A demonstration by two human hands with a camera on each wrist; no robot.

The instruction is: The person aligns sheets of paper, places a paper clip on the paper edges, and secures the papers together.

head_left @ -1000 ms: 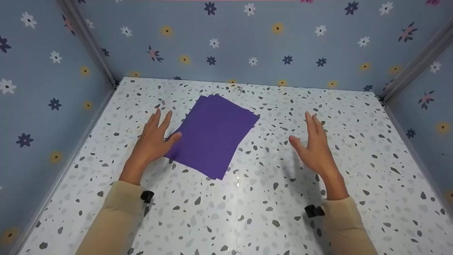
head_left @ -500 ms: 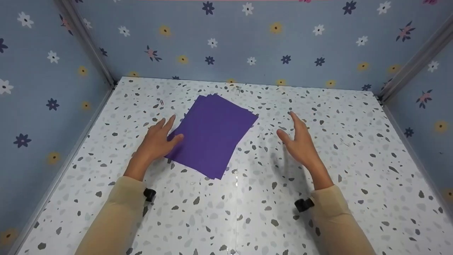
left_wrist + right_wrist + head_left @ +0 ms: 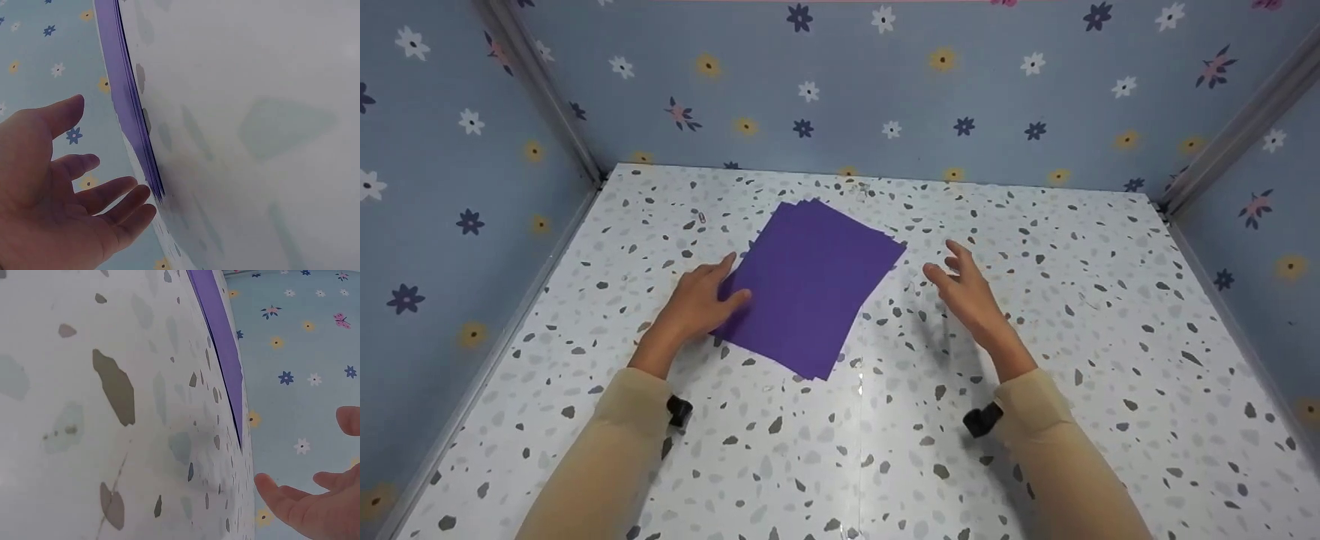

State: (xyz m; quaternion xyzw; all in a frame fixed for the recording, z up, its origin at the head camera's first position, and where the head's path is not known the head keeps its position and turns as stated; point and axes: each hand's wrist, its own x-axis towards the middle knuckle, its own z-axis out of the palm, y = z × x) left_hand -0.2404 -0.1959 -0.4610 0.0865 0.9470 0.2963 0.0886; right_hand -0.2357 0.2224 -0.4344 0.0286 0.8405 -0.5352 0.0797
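Observation:
A loosely squared stack of purple paper sheets point(image 3: 810, 292) lies turned at an angle on the speckled table. At its left edge is my left hand point(image 3: 697, 304), thumb over the sheets and fingers loosely bent, holding nothing. The left wrist view shows the layered edge of the paper stack point(image 3: 132, 95) beyond the fingers of my left hand point(image 3: 62, 197); whether they touch it I cannot tell. My right hand point(image 3: 967, 296) hovers to the right of the stack, apart from it, fingers relaxed. In the right wrist view, part of that right hand point(image 3: 320, 500) shows at the lower right.
A small paper clip point(image 3: 702, 217) lies on the table point(image 3: 780, 465) left of the stack's far corner. Flower-patterned walls point(image 3: 870, 90) enclose the back and both sides. A small black camera point(image 3: 982, 420) sits at the right cuff, and another black camera point(image 3: 679, 411) at the left.
My right hand has moved left toward the paper stack, its fingers bending more. The left hand has shifted slightly right and lower, its fingers drawing in. The sheets stay in place.

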